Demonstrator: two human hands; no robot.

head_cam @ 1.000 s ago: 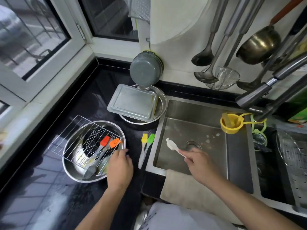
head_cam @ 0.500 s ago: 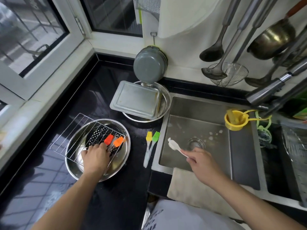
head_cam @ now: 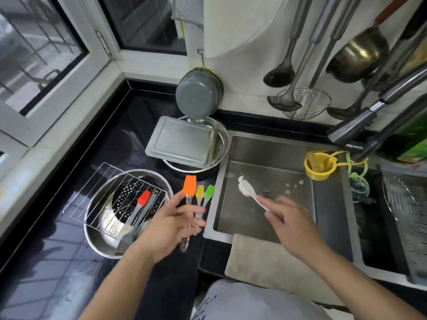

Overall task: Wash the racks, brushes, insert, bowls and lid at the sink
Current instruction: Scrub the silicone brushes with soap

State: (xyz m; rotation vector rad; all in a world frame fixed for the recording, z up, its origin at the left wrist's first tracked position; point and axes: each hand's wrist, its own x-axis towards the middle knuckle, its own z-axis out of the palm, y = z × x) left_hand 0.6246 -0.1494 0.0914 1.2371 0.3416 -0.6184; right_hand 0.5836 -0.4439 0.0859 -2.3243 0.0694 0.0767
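- Lifting: left hand now grips orange brush, taken off the rack in the bowl, carried above worktop toward sink
- right hand pinches white brush over sink; orange one likely washed next

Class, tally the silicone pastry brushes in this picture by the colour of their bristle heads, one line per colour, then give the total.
Orange: 1, the orange brush held in the left hand
Red: 1, the red brush lying on the wire rack
Yellow: 1, the yellow brush on the counter
Green: 1, the green brush beside it
Total: 4
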